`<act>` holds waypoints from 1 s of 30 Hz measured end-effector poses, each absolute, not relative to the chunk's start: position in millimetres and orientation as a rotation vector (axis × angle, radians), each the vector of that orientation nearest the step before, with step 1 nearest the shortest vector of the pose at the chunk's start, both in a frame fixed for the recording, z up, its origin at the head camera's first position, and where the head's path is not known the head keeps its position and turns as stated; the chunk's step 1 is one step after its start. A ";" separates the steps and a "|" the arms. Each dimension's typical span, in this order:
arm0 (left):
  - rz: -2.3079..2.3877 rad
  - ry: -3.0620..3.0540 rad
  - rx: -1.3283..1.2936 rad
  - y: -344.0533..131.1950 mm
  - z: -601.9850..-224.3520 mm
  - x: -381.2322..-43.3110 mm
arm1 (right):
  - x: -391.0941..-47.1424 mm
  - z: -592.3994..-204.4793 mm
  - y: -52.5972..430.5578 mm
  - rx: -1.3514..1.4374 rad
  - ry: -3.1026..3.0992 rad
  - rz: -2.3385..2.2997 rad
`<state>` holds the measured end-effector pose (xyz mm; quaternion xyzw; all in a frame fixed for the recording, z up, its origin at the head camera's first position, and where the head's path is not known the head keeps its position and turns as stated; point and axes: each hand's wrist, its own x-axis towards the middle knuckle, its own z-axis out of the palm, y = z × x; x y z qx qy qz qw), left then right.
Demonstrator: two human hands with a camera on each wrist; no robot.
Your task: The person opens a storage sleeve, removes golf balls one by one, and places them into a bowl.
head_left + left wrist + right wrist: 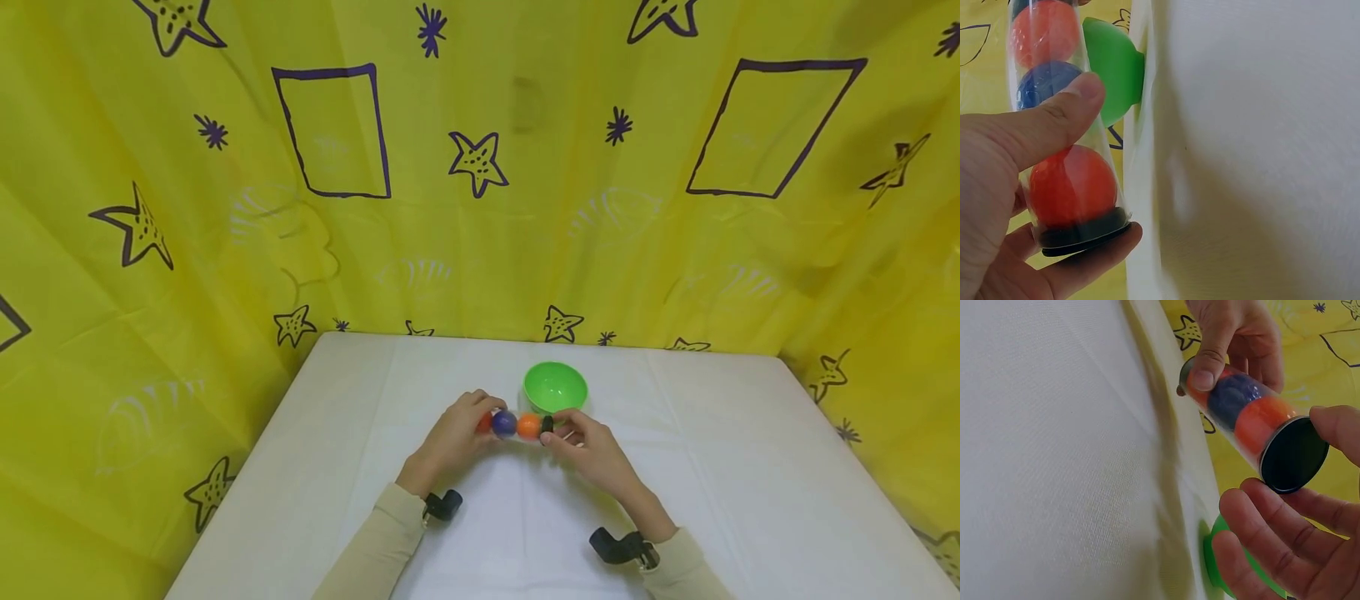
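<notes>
A clear plastic tube [1099,134] with a black cap at each end holds a red ball [1074,185], a blue ball [504,424] and an orange ball [529,427] in a row. My left hand [459,427] grips the tube near the red ball, its thumb lying across the wall and one finger under the end cap [1085,234]. At the other end, my right hand [592,450] pinches the black cap [1295,454] between thumb and fingers. The tube lies nearly level between both hands in the head view.
Just beyond the right hand, a green bowl [555,385] stands on the table, which has a white cloth [465,533]. A yellow curtain [525,250] with stars and frames drawn on it surrounds the back and sides. Each wrist wears a black camera mount [617,547].
</notes>
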<state>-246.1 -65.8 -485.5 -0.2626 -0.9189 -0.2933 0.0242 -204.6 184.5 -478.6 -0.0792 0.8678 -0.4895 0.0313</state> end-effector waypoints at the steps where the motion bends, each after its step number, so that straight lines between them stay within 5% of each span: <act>1: -0.907 -2.846 -0.812 -65.6 -485.7 -246.2 | -204.4 -478.5 184.2 -0.240 2.677 -1.503; 30: -1.139 -2.849 -0.874 -71.6 -492.9 -250.5 | -206.7 -482.1 182.4 -0.276 2.777 -1.346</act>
